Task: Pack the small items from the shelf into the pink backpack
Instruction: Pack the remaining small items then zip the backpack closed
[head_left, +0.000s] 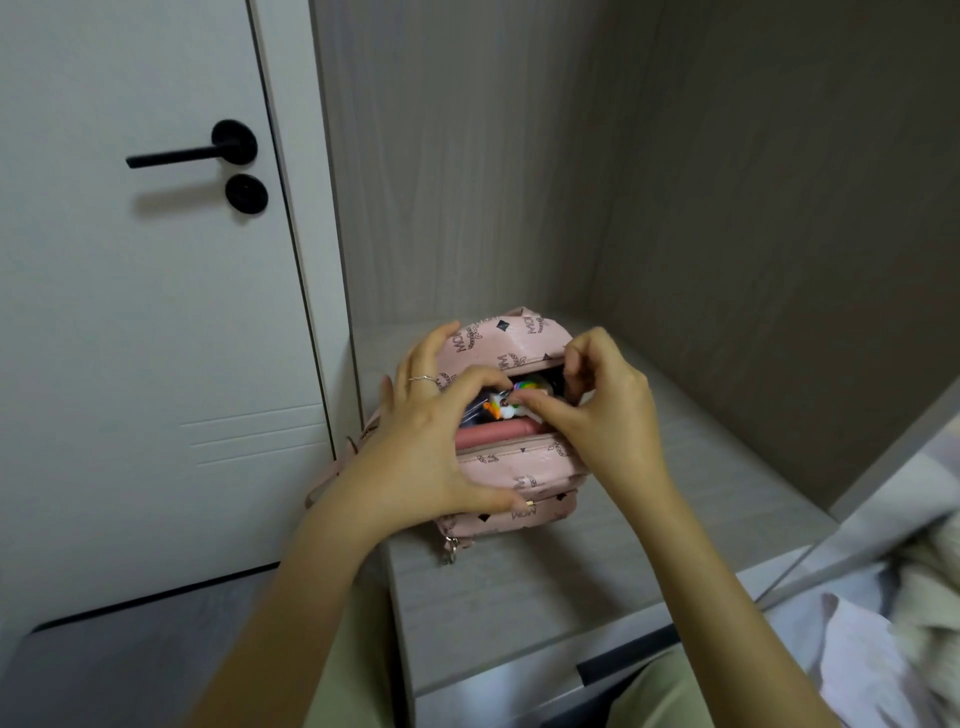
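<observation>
Centre frame, our backpack sits on the shelf, top zip gaping. Our left hand braces it, thumb low on the front, fingers spread over the top. Our right hand pinches a colourful toy in the mouth; dark items sit inside beside it.

Both forearms were bare, no sleeves showing. The left hand wore a thin silver ring on one finger.
</observation>
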